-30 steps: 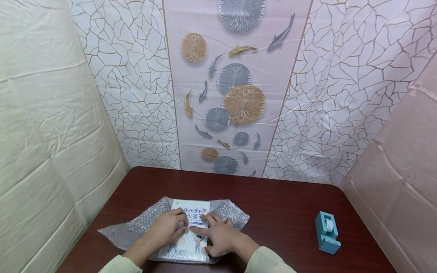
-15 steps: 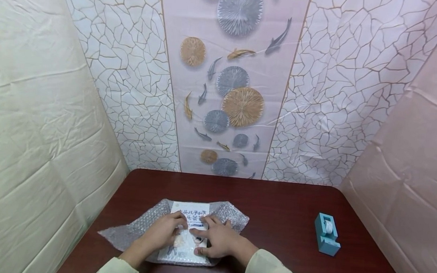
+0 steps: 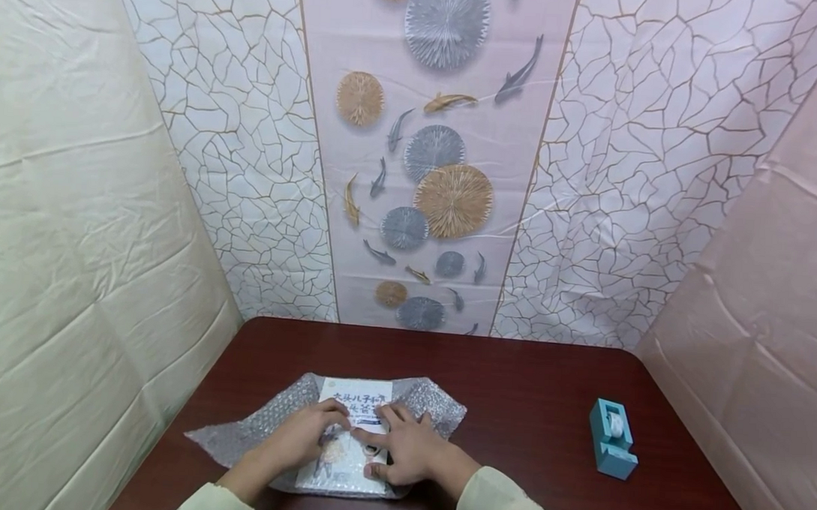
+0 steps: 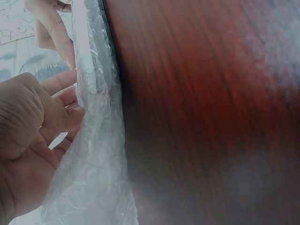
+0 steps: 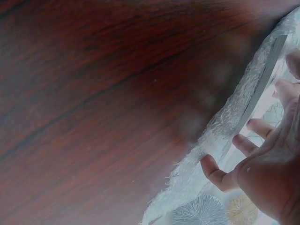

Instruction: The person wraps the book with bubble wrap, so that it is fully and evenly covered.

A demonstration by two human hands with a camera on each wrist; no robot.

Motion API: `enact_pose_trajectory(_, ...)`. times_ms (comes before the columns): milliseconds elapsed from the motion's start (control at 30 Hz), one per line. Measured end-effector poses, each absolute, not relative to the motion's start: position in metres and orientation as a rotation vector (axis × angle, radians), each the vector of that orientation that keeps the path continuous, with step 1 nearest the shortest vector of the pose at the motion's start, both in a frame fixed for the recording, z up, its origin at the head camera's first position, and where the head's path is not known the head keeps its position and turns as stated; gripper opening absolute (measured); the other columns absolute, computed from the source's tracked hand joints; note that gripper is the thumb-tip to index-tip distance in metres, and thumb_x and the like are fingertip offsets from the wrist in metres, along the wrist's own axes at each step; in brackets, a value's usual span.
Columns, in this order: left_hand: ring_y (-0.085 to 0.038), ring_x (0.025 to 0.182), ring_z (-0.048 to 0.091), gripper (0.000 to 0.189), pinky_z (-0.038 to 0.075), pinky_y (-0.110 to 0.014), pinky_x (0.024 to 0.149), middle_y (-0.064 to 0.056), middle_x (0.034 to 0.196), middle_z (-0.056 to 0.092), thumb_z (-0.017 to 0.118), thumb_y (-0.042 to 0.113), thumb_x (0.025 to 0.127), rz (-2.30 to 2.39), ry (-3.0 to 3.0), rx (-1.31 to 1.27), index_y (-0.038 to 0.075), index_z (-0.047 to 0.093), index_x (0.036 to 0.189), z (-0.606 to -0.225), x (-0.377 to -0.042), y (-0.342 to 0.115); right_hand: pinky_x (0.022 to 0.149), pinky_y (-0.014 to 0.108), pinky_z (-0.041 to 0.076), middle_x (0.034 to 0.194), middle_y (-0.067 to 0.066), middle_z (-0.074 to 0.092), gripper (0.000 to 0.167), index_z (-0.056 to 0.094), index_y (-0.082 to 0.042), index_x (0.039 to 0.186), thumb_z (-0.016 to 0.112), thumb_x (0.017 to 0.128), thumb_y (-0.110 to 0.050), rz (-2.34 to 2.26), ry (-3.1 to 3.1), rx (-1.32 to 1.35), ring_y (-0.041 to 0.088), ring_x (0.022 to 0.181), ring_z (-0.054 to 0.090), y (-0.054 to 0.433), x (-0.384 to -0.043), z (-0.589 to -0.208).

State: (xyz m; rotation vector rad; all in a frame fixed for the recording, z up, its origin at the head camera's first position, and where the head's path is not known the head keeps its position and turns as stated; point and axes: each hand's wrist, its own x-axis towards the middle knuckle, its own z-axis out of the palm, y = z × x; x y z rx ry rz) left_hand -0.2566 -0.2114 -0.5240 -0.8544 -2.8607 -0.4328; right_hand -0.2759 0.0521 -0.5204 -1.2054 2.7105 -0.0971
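A white book (image 3: 333, 470) with blue lettering lies on a sheet of bubble wrap (image 3: 267, 423), which spreads out past its left and right sides. Clear wrap glints over the lower part of the cover. My left hand (image 3: 304, 431) rests on the left half of the book with bent, relaxed fingers; in the left wrist view its fingertips are right at the wrap (image 4: 101, 126). My right hand (image 3: 411, 449) lies on the right half, fingers and thumb spread across the cover. The right wrist view shows the book's page edge (image 5: 265, 75) above the wrap.
A teal tape dispenser (image 3: 611, 438) with a roll of tape stands on the right of the dark red wooden table (image 3: 511, 409). Patterned cloth (image 3: 425, 173) hangs behind the table, and plain pale cloth (image 3: 97, 274) hangs along both sides.
My right thumb has moved from the book's right edge inward onto the cover. My left hand has shifted slightly to the left. The book and wrap lie nearly as before.
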Motion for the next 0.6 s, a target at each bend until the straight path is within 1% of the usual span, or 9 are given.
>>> enact_pose_trajectory(233, -0.028, 0.118, 0.072, 0.055, 0.062, -0.051, 0.103, 0.001, 0.124, 0.071, 0.078, -0.017, 0.070, -0.420, -2.838, -0.847, 0.021, 0.082, 0.110, -0.527, -0.258, -0.212, 0.110, 0.087, 0.042, 0.181, 0.010, 0.032, 0.066, 0.028, -0.059, 0.169, 0.047, 0.107, -0.075, -0.084, 2.715, -1.201, 0.037, 0.168, 0.030, 0.052, -0.276, -0.521)
enact_pose_trajectory(333, -0.027, 0.109, 0.066, 0.062, 0.062, -0.047, 0.094, 0.001, 0.117, 0.066, 0.077, -0.018, 0.065, -0.422, -2.830, -0.786, 0.024, 0.083, 0.110, -0.527, -0.257, -0.211, 0.111, 0.086, 0.042, 0.181, 0.009, 0.032, 0.067, 0.029, -0.059, 0.169, 0.046, 0.107, -0.076, -0.083, 2.719, -1.195, 0.037, 0.168, 0.031, 0.052, -0.275, -0.521)
enact_pose_trajectory(433, -0.020, 0.100, 0.055, 0.065, 0.055, -0.039, 0.084, 0.002, 0.108, 0.059, 0.077, -0.018, 0.063, -0.412, -2.805, -0.716, 0.026, 0.083, 0.111, -0.526, -0.256, -0.214, 0.111, 0.086, 0.043, 0.181, 0.009, 0.033, 0.066, 0.030, -0.059, 0.169, 0.046, 0.107, -0.076, -0.086, 2.723, -1.190, 0.037, 0.167, 0.032, 0.052, -0.275, -0.521)
enact_pose_trajectory(467, -0.018, 0.099, 0.051, 0.066, 0.052, -0.038, 0.082, 0.002, 0.106, 0.056, 0.076, -0.019, 0.063, -0.419, -2.808, -0.690, 0.024, 0.082, 0.113, -0.525, -0.256, -0.215, 0.111, 0.086, 0.043, 0.181, 0.009, 0.033, 0.066, 0.031, -0.059, 0.169, 0.046, 0.107, -0.076, -0.087, 2.723, -1.190, 0.037, 0.167, 0.032, 0.052, -0.275, -0.521)
enact_pose_trajectory(500, -0.018, 0.099, 0.051, 0.064, 0.052, -0.039, 0.083, 0.001, 0.106, 0.055, 0.077, -0.018, 0.066, -0.419, -2.812, -0.668, 0.023, 0.081, 0.115, -0.525, -0.257, -0.217, 0.110, 0.086, 0.043, 0.181, 0.009, 0.033, 0.066, 0.031, -0.059, 0.168, 0.046, 0.106, -0.076, -0.090, 2.722, -1.189, 0.037, 0.167, 0.033, 0.052, -0.275, -0.521)
enact_pose_trajectory(567, -0.021, 0.099, 0.052, 0.057, 0.054, -0.043, 0.086, -0.001, 0.106, 0.055, 0.082, -0.013, 0.073, -0.429, -2.829, -0.607, 0.020, 0.078, 0.118, -0.524, -0.257, -0.220, 0.110, 0.086, 0.043, 0.180, 0.009, 0.033, 0.066, 0.032, -0.059, 0.168, 0.047, 0.106, -0.076, -0.099, 2.719, -1.186, 0.037, 0.166, 0.033, 0.052, -0.275, -0.520)
enact_pose_trajectory(600, -0.023, 0.102, 0.054, 0.054, 0.055, -0.047, 0.089, -0.003, 0.109, 0.057, 0.084, -0.010, 0.076, -0.438, -2.846, -0.571, 0.018, 0.076, 0.121, -0.524, -0.257, -0.222, 0.110, 0.086, 0.043, 0.180, 0.009, 0.033, 0.065, 0.033, -0.059, 0.168, 0.047, 0.106, -0.076, -0.103, 2.716, -1.185, 0.037, 0.166, 0.033, 0.052, -0.275, -0.520)
